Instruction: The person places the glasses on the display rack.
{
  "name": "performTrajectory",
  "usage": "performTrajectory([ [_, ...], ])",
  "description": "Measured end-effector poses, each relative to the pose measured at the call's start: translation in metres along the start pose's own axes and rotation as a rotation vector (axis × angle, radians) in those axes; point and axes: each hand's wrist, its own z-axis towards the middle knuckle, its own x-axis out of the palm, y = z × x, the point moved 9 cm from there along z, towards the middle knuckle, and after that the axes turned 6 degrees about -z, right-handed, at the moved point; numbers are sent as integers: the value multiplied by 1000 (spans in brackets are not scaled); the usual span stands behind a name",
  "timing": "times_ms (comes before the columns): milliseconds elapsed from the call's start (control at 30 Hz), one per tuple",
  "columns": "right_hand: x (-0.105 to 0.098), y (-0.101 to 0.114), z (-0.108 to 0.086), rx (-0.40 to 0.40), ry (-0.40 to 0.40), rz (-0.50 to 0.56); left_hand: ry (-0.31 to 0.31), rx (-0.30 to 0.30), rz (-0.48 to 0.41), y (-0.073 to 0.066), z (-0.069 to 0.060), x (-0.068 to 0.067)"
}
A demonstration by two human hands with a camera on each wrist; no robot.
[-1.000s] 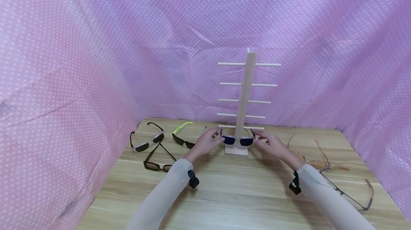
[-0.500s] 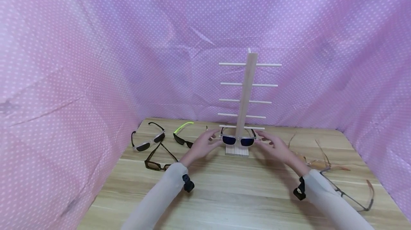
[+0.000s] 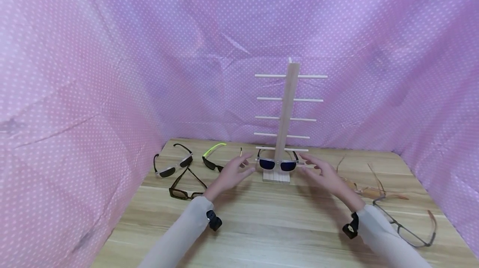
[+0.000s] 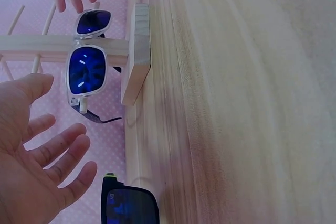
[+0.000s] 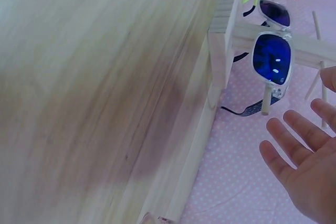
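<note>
Clear-framed sunglasses with dark blue lenses sit low on a wooden display stand, across its post. In the left wrist view, the same sunglasses rest on a peg, temples pointing back. The left hand is beside them on the left, fingers spread and touching nothing. On the right, the right hand is also apart from the frame, its fingers loosely extended. The right wrist view shows a gap between the right hand and the sunglasses.
Left on the table lie silver-framed sunglasses, brown glasses and black sunglasses with yellow-green temples. At right are orange-tinted glasses and thin dark-framed glasses. Pink dotted cloth surrounds the table.
Both hands have let go of the blue-lensed sunglasses and drawn apart, the left one leftward and the right one slightly rightward. The sunglasses stay on the stand.
</note>
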Motion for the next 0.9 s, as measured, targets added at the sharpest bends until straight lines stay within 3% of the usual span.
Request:
performTrajectory([
  [433,1,34,-2,-80,-102,7,-51,19,-100,-8,-15,-13],
  [900,17,65,12,-134,-109,101,-87,14,-39,-8,-29,-35],
])
